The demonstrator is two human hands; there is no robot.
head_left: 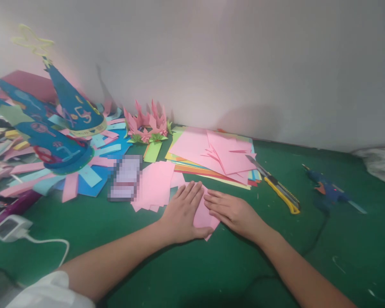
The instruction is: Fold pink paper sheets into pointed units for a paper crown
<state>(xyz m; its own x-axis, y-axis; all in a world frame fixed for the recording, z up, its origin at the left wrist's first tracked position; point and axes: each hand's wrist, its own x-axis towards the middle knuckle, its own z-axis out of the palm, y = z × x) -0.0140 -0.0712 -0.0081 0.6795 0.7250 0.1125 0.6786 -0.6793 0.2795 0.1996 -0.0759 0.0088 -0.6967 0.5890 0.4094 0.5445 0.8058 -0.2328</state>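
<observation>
A pink sheet of paper [205, 217] lies on the green table, partly covered by both hands. My left hand [183, 214] is flat on its left side, fingers stretched away from me and thumb out across the near part. On the right edge rests my right hand [232, 212], its fingers extended and pointing left. Close beyond my left hand is a stack of pink paper pieces [155, 184]. Farther back sits a pile of coloured sheets [192, 147], with pink ones on top. The parts of the sheet under my palms are hidden.
Right of the pile lies a yellow utility knife [280, 190], then a blue glue gun [329, 188]. A phone [125, 177], a pink paper crown [147, 124] and blue cone hats [73, 102] stand leftward. A white charger [12, 227] with its cable is at the near left.
</observation>
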